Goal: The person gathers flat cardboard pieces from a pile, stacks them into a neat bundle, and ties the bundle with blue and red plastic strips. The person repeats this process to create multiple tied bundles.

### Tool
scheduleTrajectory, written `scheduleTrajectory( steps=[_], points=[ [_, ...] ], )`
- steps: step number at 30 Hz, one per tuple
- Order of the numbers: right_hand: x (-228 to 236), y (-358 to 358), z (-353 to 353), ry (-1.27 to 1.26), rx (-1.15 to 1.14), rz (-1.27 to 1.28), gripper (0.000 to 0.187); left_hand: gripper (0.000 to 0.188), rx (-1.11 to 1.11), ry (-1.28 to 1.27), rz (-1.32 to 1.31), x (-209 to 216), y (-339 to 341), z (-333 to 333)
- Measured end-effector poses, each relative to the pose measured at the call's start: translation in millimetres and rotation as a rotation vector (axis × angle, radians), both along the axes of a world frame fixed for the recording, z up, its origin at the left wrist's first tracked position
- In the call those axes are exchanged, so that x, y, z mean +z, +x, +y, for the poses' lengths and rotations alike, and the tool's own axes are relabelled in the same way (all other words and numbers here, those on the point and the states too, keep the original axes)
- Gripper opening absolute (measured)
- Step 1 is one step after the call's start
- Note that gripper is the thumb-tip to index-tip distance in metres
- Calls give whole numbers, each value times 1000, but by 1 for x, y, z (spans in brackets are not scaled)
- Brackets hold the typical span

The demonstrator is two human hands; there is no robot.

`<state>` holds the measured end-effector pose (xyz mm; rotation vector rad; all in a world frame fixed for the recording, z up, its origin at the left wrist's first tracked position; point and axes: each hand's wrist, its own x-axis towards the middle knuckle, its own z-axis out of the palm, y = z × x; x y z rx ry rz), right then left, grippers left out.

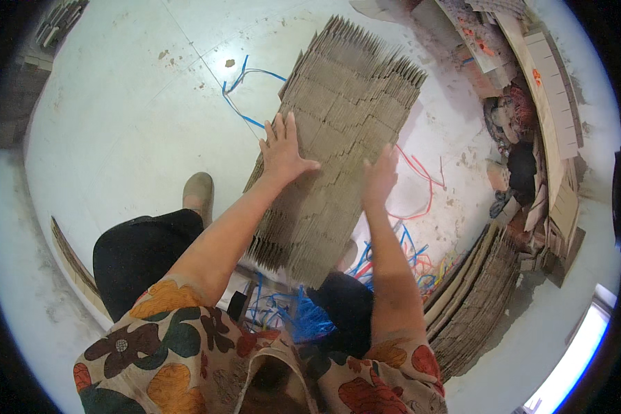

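A long stack of thin grey-brown cardboard sheets (338,117) lies in front of me, tilted to the right at its far end. Its sheets overlap in stepped rows with jagged edges. My left hand (283,155) rests on the left side of the stack, fingers spread and thumb pointing inward. Along the right edge is my right hand (381,179), its fingers stretched out, slightly blurred, and touching the sheets. A blue strap (236,83) comes out from beneath the stack on the left. On the right, a pinkish-red strap (431,190) loops over the floor.
Tangled blue, red and yellow strap scraps (310,314) lie near my legs. More stacked cardboard (479,303) stands at the lower right. Cardboard pieces and clutter (524,138) line the right side. A dark stack (21,90) stands at the far left. My shoe (199,190) is on the pale floor.
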<state>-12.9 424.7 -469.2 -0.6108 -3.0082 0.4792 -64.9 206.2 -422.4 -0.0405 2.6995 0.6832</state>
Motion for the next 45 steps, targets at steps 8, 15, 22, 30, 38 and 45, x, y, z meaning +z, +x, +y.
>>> scheduleTrajectory(
  steps=[8,15,22,30,38,45],
  points=[
    [1,52,-46,199,433,-220,47,123,-181,-110,122,-27,17,18],
    [0,47,-37,222,501,-179,53,103,-189,-354,315,-38,21,33],
    [13,53,-23,120,495,-192,63,117,-228,-186,-91,20,22,28],
    [-6,84,20,314,419,-193,50,121,-259,-173,-2,-6,17,33],
    [15,61,-63,-323,175,-340,58,120,-218,-166,-43,-6,19,21],
    [-28,93,-49,-444,166,74,69,124,-230,-183,-74,0,15,24]
  ],
)
